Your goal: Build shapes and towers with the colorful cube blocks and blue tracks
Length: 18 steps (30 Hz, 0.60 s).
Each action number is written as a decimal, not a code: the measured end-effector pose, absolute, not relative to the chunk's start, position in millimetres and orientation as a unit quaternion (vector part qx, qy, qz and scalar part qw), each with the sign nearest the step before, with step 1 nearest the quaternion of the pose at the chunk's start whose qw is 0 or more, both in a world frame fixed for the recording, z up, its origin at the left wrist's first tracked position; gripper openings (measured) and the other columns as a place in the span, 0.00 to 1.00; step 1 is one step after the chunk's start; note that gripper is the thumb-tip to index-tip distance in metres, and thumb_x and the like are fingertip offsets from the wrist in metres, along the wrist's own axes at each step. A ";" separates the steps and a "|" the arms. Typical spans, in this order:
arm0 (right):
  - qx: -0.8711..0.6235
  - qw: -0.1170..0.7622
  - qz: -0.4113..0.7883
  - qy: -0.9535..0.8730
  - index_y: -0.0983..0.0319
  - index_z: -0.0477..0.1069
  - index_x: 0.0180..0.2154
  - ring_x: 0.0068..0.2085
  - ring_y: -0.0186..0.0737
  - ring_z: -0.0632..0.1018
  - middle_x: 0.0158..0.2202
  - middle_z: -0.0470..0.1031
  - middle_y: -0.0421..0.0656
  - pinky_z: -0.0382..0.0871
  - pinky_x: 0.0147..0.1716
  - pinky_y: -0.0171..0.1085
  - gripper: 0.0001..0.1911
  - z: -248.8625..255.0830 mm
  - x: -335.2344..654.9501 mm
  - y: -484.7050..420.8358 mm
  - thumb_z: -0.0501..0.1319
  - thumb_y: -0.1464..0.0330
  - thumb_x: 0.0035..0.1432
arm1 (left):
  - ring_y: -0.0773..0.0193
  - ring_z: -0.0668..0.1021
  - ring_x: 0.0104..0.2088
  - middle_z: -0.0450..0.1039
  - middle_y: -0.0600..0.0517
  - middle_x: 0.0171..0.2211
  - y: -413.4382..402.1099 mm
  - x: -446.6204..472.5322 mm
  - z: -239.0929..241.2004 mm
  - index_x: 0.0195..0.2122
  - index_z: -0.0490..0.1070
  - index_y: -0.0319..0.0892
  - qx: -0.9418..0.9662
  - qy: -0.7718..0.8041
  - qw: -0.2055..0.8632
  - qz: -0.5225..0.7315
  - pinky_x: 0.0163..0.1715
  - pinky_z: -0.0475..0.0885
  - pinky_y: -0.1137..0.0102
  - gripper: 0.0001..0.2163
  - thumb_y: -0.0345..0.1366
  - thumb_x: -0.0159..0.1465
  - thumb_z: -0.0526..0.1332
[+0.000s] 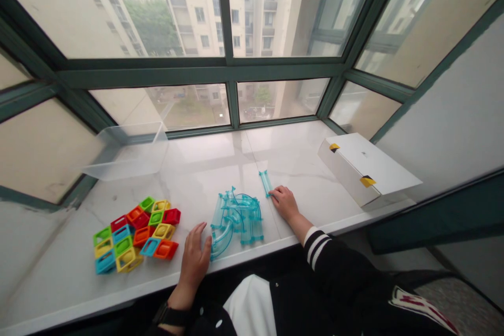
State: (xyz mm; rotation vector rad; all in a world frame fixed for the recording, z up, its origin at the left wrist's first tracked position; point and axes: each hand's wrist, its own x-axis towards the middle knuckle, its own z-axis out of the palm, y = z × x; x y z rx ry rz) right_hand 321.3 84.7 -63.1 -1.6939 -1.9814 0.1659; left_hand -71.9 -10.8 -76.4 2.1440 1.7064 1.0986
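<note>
My right hand (285, 202) has its fingertips closed on the near end of a straight translucent blue track piece (264, 182), which lies on the white marble-look sill (205, 165). Left of that piece sits a cluster of translucent blue track pieces (238, 215), straight and curved, close together; whether they are joined I cannot tell. My left hand (196, 252) rests near the sill's front edge, fingers stretched and thumb apart, holding nothing. A curved blue track piece (222, 241) is right beside its thumb; contact between them is unclear.
Several red, green, yellow, blue and orange plastic blocks (137, 236) lie at the left. Behind them stands a clear plastic bin (129, 168) by the window. A white box (366, 165) with yellow-black tabs occupies the right end. Green window frames (197, 77) border the sill.
</note>
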 end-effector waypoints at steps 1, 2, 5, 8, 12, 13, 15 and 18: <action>-0.623 0.269 0.062 -0.732 0.55 0.82 0.48 0.48 0.46 0.74 0.45 0.75 0.46 0.67 0.51 0.42 0.13 -62.5 321.5 84.1 0.63 0.72 0.66 | 0.47 0.73 0.63 0.71 0.40 0.61 -11.0 -71.9 -76.2 0.65 0.65 0.44 0.721 0.577 0.096 0.371 0.63 0.71 0.46 0.20 0.45 0.75 0.53; -0.619 0.278 0.062 -0.732 0.56 0.82 0.49 0.48 0.46 0.74 0.46 0.75 0.46 0.67 0.52 0.43 0.13 -62.1 321.9 83.3 0.63 0.73 0.66 | 0.47 0.74 0.63 0.71 0.40 0.61 -11.2 -71.9 -76.1 0.65 0.65 0.44 0.719 0.579 0.099 0.372 0.63 0.71 0.46 0.20 0.45 0.75 0.53; -0.604 0.328 0.059 -0.724 0.57 0.81 0.51 0.50 0.48 0.74 0.49 0.73 0.49 0.69 0.55 0.47 0.15 -61.7 324.3 79.7 0.62 0.71 0.65 | 0.47 0.74 0.63 0.71 0.40 0.61 -12.3 -72.1 -75.2 0.65 0.64 0.44 0.715 0.583 0.109 0.371 0.64 0.71 0.47 0.21 0.45 0.75 0.54; -0.598 0.393 0.052 -0.697 0.58 0.79 0.52 0.52 0.52 0.74 0.49 0.73 0.50 0.70 0.58 0.51 0.16 -61.2 326.1 72.3 0.61 0.70 0.65 | 0.48 0.74 0.63 0.72 0.40 0.61 -13.2 -71.9 -74.1 0.65 0.64 0.44 0.718 0.580 0.116 0.367 0.63 0.71 0.47 0.21 0.45 0.75 0.54; -0.589 0.441 0.075 -0.673 0.57 0.76 0.54 0.52 0.52 0.76 0.48 0.76 0.50 0.72 0.56 0.53 0.17 -51.0 322.7 55.5 0.57 0.69 0.67 | 0.48 0.75 0.62 0.73 0.40 0.60 -12.5 -71.1 -73.1 0.65 0.65 0.44 0.726 0.573 0.116 0.362 0.63 0.72 0.47 0.21 0.45 0.74 0.54; -0.578 0.443 0.091 -0.679 0.57 0.75 0.55 0.51 0.52 0.76 0.47 0.77 0.49 0.73 0.55 0.53 0.17 -45.6 320.3 51.0 0.57 0.69 0.67 | 0.48 0.75 0.61 0.73 0.40 0.60 -12.2 -70.9 -73.0 0.65 0.65 0.44 0.728 0.571 0.115 0.361 0.62 0.72 0.47 0.21 0.45 0.74 0.54; -0.550 0.442 0.122 -0.698 0.56 0.74 0.55 0.49 0.50 0.78 0.47 0.78 0.48 0.74 0.53 0.50 0.16 -31.8 314.0 43.9 0.58 0.68 0.68 | 0.48 0.75 0.61 0.73 0.40 0.60 -11.7 -70.7 -72.8 0.65 0.65 0.43 0.730 0.569 0.112 0.361 0.62 0.72 0.48 0.21 0.46 0.74 0.54; -0.516 0.440 0.158 -0.718 0.56 0.72 0.56 0.49 0.49 0.78 0.49 0.78 0.47 0.76 0.52 0.49 0.16 -8.2 300.2 39.8 0.61 0.66 0.68 | 0.48 0.75 0.62 0.73 0.40 0.60 -11.9 -70.2 -71.7 0.65 0.65 0.42 0.731 0.569 0.111 0.361 0.62 0.72 0.48 0.22 0.45 0.74 0.54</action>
